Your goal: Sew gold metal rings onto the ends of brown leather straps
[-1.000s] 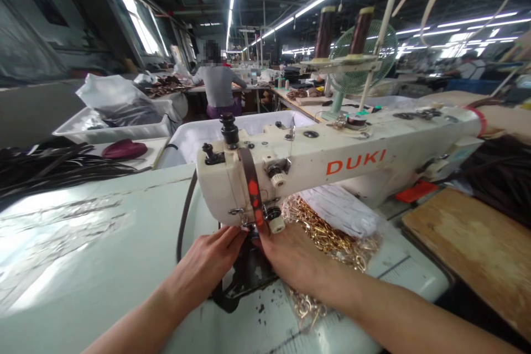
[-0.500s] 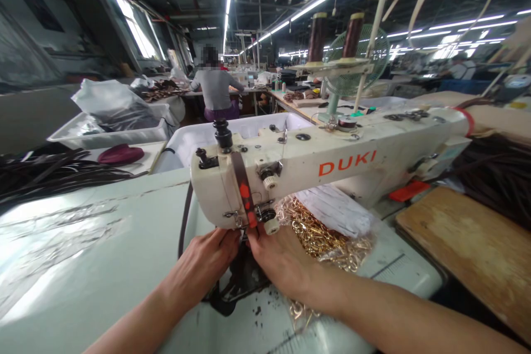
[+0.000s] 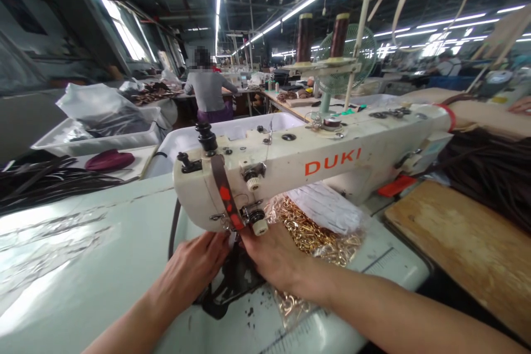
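The white sewing machine (image 3: 290, 168) marked DUKI stands across the table in front of me. My left hand (image 3: 198, 263) is closed, fingertips pinched together just below the left end of the machine head. My right hand (image 3: 269, 257) is closed too, its fingers tucked under the head beside the needle area. Both sets of fingertips nearly meet there; what they pinch is hidden. A brown strap with red patches (image 3: 226, 193) runs down the front of the head. Another dark strap (image 3: 175, 227) hangs behind the head's left end. Below my hands lies a dark, curved piece (image 3: 213, 307).
A clear bag of gold-coloured metal clasps (image 3: 298, 227) lies under the machine arm, with white sheets (image 3: 326, 207) on it. A wooden board (image 3: 460, 238) is at right. White bins (image 3: 103, 141) stand beyond the table; a person (image 3: 209, 88) works farther back.
The view has shifted slightly, so the machine appears farther left. My hands stay close together under the machine head, with little visible change in their grip.
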`<action>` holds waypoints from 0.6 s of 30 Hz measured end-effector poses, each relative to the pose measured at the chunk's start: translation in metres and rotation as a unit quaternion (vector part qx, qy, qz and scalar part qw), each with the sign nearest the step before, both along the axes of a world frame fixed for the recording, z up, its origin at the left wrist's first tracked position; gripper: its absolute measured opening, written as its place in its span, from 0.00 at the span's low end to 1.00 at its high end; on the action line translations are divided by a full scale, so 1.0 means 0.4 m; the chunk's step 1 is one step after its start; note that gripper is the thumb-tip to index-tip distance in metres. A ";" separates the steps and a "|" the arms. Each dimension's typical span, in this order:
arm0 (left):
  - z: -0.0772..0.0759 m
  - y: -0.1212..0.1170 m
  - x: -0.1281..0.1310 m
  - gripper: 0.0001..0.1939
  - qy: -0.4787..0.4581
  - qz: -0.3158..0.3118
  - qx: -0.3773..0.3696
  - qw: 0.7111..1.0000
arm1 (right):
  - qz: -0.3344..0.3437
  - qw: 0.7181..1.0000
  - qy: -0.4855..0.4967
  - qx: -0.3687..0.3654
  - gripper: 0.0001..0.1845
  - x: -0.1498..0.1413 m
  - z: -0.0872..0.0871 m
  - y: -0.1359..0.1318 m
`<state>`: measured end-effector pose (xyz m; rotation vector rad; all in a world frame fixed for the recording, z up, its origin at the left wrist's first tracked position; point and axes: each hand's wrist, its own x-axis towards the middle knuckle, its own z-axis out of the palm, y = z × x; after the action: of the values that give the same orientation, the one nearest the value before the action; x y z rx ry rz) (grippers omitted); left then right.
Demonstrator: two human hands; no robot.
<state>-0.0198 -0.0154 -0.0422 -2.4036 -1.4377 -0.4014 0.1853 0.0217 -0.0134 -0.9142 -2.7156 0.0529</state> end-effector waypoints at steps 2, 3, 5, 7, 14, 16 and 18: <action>0.008 -0.004 -0.006 0.10 -0.023 0.042 -0.004 0.999 | 0.001 1.000 -0.001 -0.006 0.10 0.007 -0.002 0.005; 0.013 -0.007 -0.009 0.09 -0.032 0.055 -0.012 0.998 | -0.001 1.000 -0.001 -0.009 0.10 0.010 -0.004 0.007; 0.023 -0.014 -0.012 0.09 -0.047 0.054 -0.041 0.997 | -0.002 1.000 -0.002 -0.012 0.11 0.010 -0.006 0.008; 0.027 -0.020 -0.011 0.11 -0.074 0.022 -0.083 0.994 | -0.001 1.000 0.000 -0.009 0.11 0.007 -0.006 0.006; 0.004 -0.008 0.001 0.18 -0.112 -0.017 -0.108 0.988 | -0.020 1.000 0.010 0.007 0.18 -0.008 -0.004 -0.005; 0.001 -0.001 0.003 0.17 -0.114 -0.009 -0.102 0.988 | -0.023 1.000 0.008 0.014 0.18 -0.012 -0.009 -0.005; 0.000 0.003 0.006 0.16 -0.117 -0.004 -0.098 0.988 | -0.029 0.999 0.005 0.020 0.17 -0.016 -0.013 -0.005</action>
<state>-0.0174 -0.0144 -0.0421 -2.5890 -1.6346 -0.5878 0.1789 0.0198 -0.0188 -0.9768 -2.6692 -0.0081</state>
